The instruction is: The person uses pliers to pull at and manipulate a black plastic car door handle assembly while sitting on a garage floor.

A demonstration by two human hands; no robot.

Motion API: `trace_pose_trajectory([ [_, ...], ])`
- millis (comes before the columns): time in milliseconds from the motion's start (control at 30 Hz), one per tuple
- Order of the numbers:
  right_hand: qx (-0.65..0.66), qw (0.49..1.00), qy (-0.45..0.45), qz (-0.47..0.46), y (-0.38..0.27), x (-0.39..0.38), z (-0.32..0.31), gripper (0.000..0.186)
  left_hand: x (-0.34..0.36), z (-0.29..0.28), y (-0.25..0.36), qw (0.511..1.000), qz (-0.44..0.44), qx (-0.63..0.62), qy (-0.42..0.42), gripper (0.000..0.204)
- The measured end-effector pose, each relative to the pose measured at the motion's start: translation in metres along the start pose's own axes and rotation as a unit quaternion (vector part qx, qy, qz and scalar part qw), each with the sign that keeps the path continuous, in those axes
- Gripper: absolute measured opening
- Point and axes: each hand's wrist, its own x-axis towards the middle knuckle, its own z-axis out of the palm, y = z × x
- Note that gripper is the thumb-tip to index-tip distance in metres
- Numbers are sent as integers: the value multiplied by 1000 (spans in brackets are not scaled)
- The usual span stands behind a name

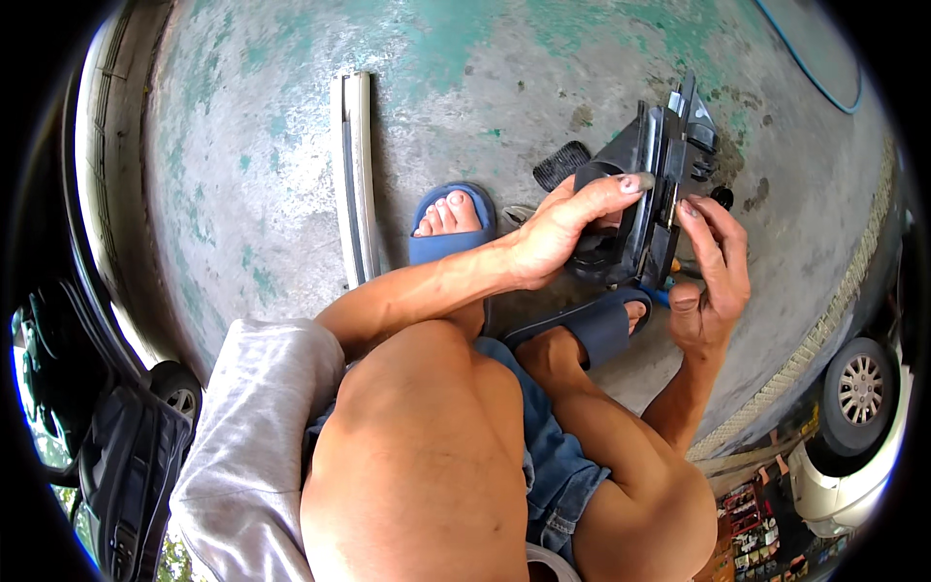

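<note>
My left hand (558,228) is closed around a bulky black plastic part (635,247), its thumb lying on top. Long straight black rails run along this part, and angled black pieces stick out at its far end. I cannot tell its exact kind. My right hand (713,262) is at the right side of the part, its fingers stretched and the thumb apart from them. The index fingertip is at the rail's edge, touching it or very close. No object shows in the right hand. A small brass-coloured bit (671,215) shows on the rail near that fingertip.
On the concrete floor, a long pale metal strip (357,184) lies left of my blue slippers (446,242). A black ribbed pad (561,166) is beyond the part. A blue hose (824,92) curves at far right. A car wheel (861,393) and a tray of tools (752,519) are lower right.
</note>
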Motion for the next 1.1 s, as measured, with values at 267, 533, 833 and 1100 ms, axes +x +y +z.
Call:
trace_pose_trajectory([
  [267,-13,1000,-7,-6,-10,8,4,74,4,0,0,1000,11,-6,-1,41],
  [533,-10,1000,6,1,0,1,2,72,1,-4,-3,1000,-10,-19,10,43],
  [833,-17,1000,16,-7,-7,9,4,75,5,-4,-6,1000,19,-13,8,37],
  [1100,48,998,23,45,0,-1,5,74,3,-5,-3,1000,21,-6,16,39],
])
